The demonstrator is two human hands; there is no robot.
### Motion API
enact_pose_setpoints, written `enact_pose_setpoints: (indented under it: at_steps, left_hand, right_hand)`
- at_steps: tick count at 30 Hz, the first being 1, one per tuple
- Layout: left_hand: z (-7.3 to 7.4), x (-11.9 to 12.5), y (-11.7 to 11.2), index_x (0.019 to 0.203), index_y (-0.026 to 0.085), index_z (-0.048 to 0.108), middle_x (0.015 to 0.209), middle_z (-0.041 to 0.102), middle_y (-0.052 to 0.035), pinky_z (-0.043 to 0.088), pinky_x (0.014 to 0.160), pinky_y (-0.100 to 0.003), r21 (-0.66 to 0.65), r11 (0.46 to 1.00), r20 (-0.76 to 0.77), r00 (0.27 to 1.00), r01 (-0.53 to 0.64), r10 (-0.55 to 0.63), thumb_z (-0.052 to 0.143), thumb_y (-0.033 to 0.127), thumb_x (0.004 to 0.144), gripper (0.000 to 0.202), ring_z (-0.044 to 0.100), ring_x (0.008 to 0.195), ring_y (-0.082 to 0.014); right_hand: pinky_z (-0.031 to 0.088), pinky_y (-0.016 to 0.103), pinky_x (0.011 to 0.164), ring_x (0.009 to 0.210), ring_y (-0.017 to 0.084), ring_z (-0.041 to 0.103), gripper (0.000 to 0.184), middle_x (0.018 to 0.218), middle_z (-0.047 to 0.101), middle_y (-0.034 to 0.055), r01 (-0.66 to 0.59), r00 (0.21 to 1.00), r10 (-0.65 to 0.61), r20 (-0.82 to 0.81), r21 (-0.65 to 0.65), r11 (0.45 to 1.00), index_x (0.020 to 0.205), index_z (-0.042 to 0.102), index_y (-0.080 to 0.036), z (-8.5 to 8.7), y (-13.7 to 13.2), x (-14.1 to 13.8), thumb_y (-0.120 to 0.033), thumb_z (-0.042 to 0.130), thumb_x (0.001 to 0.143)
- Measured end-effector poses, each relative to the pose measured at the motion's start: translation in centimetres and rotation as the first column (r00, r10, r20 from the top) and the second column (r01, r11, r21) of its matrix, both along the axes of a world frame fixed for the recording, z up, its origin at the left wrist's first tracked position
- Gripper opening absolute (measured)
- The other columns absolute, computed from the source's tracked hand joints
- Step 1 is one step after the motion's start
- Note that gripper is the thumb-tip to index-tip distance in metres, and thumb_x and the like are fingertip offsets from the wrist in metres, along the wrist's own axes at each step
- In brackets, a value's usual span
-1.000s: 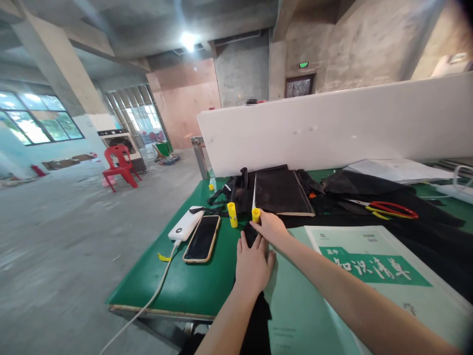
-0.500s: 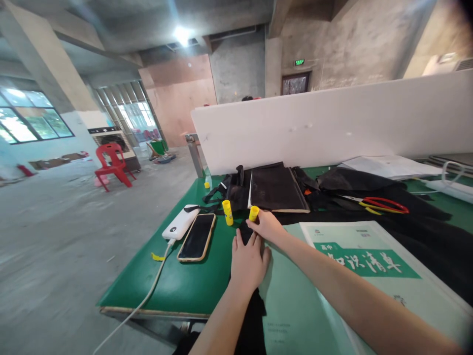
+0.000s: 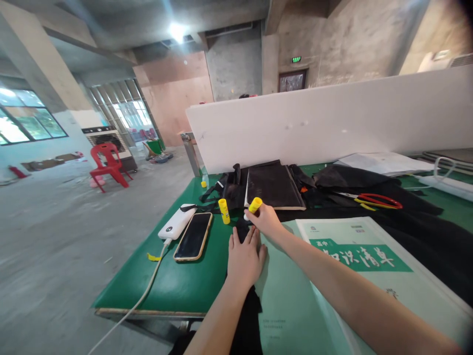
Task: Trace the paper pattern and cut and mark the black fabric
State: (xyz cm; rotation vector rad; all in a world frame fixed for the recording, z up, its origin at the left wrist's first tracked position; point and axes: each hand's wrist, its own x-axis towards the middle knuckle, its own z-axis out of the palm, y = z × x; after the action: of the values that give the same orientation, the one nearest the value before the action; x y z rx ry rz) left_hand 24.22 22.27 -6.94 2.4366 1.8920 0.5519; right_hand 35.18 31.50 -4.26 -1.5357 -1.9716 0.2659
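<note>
My right hand grips a yellow glue stick, tilted, with its white tip pointing down at the black cloth. Flat on that cloth lies my left hand, fingers spread. A second yellow tube stands upright on the table just left of the hands. The cloth runs beneath my left hand along the edge of a pale green book, which lies under my right forearm.
On the green table to the left are a phone and a white power bank with a cable. Behind are a dark book, red-and-yellow scissors and a white partition.
The glue stick has lifted slightly and tilted, so its white tip now shows. My left hand stays flat on the cloth. The whole view has shifted a little.
</note>
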Motion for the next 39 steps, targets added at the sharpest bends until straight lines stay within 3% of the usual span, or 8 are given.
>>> enact_pose_setpoints:
  at_steps: [7, 12, 14, 18, 27, 30, 33, 39]
  left_hand:
    - [0.3, -0.1, -0.1, 0.137, 0.026, 0.037, 0.143, 0.038, 0.0067, 0.022, 0.107, -0.053, 0.001, 1.0, -0.009, 1.0, 0.014, -0.014, 0.03, 0.044, 0.089, 0.051, 0.014, 0.134, -0.0402]
    - [0.2, 0.1, 0.0, 0.135, 0.023, 0.04, 0.143, 0.038, 0.0055, 0.021, 0.107, -0.054, 0.0, 1.0, -0.01, 1.0, 0.005, -0.005, 0.033, 0.042, 0.089, 0.05, 0.015, 0.134, -0.0418]
    - [0.2, 0.1, 0.0, 0.135, 0.023, 0.041, 0.143, 0.038, 0.0048, 0.021, 0.107, -0.054, -0.001, 1.0, -0.007, 1.0, 0.009, -0.009, 0.033, 0.041, 0.089, 0.05, 0.015, 0.133, -0.0426]
    - [0.4, 0.1, -0.1, 0.135, 0.023, 0.04, 0.142, 0.04, 0.0037, 0.022, 0.107, -0.055, 0.001, 1.0, 0.011, 1.0, 0.009, -0.009, 0.035, 0.038, 0.089, 0.049, 0.016, 0.133, -0.0428]
    - [0.6, 0.2, -0.1, 0.13, 0.023, 0.045, 0.133, 0.047, -0.0048, 0.025, 0.104, -0.056, 0.036, 0.999, 0.016, 1.0, 0.012, -0.013, 0.038, 0.034, 0.088, 0.045, 0.023, 0.131, -0.0408]
    - [0.5, 0.2, -0.1, 0.129, 0.021, 0.047, 0.133, 0.047, -0.0059, 0.025, 0.104, -0.057, 0.041, 0.999, 0.013, 1.0, 0.018, -0.019, 0.038, 0.035, 0.088, 0.044, 0.023, 0.131, -0.0418]
    - [0.5, 0.1, -0.2, 0.127, 0.018, 0.049, 0.135, 0.045, -0.0068, 0.025, 0.105, -0.056, 0.041, 0.999, 0.016, 1.0, 0.015, -0.016, 0.038, 0.035, 0.088, 0.044, 0.023, 0.13, -0.0428]
    - [0.2, -0.1, 0.0, 0.127, 0.019, 0.048, 0.133, 0.046, -0.0072, 0.026, 0.104, -0.058, 0.045, 0.998, 0.056, 0.998, 0.038, -0.04, 0.039, 0.032, 0.087, 0.043, 0.023, 0.13, -0.0435]
  right_hand:
    - [0.032, 0.024, 0.054, 0.066, 0.02, 0.06, 0.024, 0.074, 0.065, 0.0042, 0.039, 0.996, -0.039, 0.081, -0.005, 0.999, 0.093, 0.058, -0.021, -0.1, 0.0, 0.2, -0.035, 0.058, 0.074]
    - [0.036, 0.025, 0.062, 0.073, 0.019, 0.06, 0.035, 0.079, 0.065, 0.008, 0.087, 0.996, -0.088, 0.021, 0.041, 0.995, 0.094, 0.057, -0.016, 0.4, -0.3, 0.7, -0.046, 0.041, 0.087]
    - [0.038, 0.023, 0.063, 0.073, 0.017, 0.06, 0.041, 0.08, 0.065, 0.0078, 0.051, 0.999, -0.05, -0.009, 0.032, 0.998, 0.089, 0.057, -0.016, 0.3, -0.1, 0.7, -0.05, 0.035, 0.089]
    - [0.037, 0.022, 0.057, 0.065, 0.015, 0.06, 0.029, 0.073, 0.065, 0.0036, -0.049, 0.999, 0.049, 0.012, -0.022, 0.999, 0.084, 0.058, -0.018, -0.3, 0.5, 0.5, -0.046, 0.052, 0.081]
    - [0.038, 0.027, 0.065, 0.075, 0.021, 0.06, 0.029, 0.08, 0.064, 0.0085, -0.014, 1.0, 0.014, 0.006, 0.057, 0.998, 0.096, 0.057, -0.016, 0.0, -0.4, 0.3, -0.041, 0.047, 0.085]
    - [0.04, 0.023, 0.069, 0.08, 0.015, 0.06, 0.035, 0.089, 0.065, 0.0054, -0.098, 0.994, 0.101, -0.042, 0.068, 0.993, 0.102, 0.056, -0.018, 0.1, -0.1, -0.2, -0.046, 0.039, 0.09]
    - [0.041, 0.02, 0.068, 0.077, 0.013, 0.061, 0.026, 0.086, 0.066, 0.0015, -0.193, 0.98, 0.194, -0.039, 0.039, 0.981, 0.092, 0.06, -0.019, -0.2, 0.5, -1.0, -0.043, 0.053, 0.083]
    - [0.04, 0.026, 0.067, 0.078, 0.02, 0.06, 0.021, 0.085, 0.065, 0.0084, -0.095, 0.995, 0.098, -0.034, 0.067, 0.993, 0.091, 0.06, -0.015, -0.6, 0.4, -1.5, -0.034, 0.057, 0.081]
